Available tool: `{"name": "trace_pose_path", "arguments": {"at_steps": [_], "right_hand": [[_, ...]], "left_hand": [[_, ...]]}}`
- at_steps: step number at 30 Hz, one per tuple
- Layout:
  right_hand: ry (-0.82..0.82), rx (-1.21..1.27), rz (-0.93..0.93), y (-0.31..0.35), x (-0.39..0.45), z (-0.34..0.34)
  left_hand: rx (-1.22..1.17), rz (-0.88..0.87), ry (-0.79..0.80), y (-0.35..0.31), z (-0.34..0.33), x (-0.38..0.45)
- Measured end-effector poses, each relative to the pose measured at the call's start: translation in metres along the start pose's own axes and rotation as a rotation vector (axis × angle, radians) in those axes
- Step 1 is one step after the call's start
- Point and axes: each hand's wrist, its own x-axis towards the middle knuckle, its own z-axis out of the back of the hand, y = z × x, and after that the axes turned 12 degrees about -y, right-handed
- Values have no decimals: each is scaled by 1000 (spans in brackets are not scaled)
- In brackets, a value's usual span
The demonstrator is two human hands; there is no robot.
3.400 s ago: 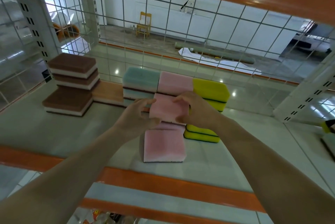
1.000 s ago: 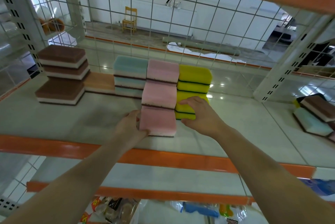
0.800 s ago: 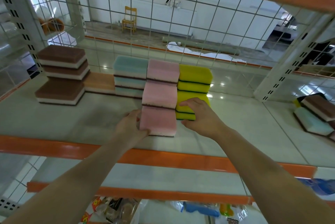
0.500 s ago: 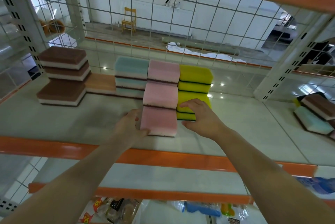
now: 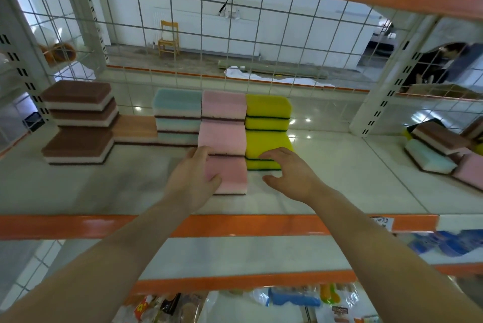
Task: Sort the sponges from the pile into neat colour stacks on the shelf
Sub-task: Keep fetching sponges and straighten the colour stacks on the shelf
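Note:
Pink sponges (image 5: 230, 175) form a stepped row running front to back in the middle of the white shelf (image 5: 104, 186). My left hand (image 5: 192, 177) presses against the left side of the two front pink sponges, and its thumb lies on the front one. Yellow sponges (image 5: 268, 110) stand right beside the pink row. My right hand (image 5: 290, 175) hovers relaxed, with its fingertips touching the front yellow sponge. A teal stack (image 5: 177, 113), one orange sponge (image 5: 136, 126) and brown stacks (image 5: 75, 103) stand to the left. The unsorted pile (image 5: 431, 155) lies at the far right.
A wire grid (image 5: 235, 35) closes the back of the shelf, and a white upright (image 5: 379, 103) stands between the stacks and the pile. The orange front rail (image 5: 261, 226) runs below my wrists. Packaged goods lie on the shelf underneath.
The pink sponge that both hands held now lies in the pink row. My right hand has drawn back slightly from the yellow sponge. My left thumb has moved onto the front pink sponge.

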Motion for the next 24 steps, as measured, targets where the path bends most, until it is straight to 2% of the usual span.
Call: {"name": "trace_pose_path", "arguments": {"at_steps": [5, 10, 17, 24], "right_hand": [[-9, -13, -69, -11, -16, 9], [-28, -17, -153, -32, -35, 26], [-61, -24, -234, -78, -66, 64], [-37, -88, -303, -145, -115, 122]], "left_hand": [[1, -70, 94, -14, -13, -3], [123, -162, 185, -39, -33, -9], [101, -266, 287, -90, -72, -15], [36, -255, 327, -164, -134, -44]]}}
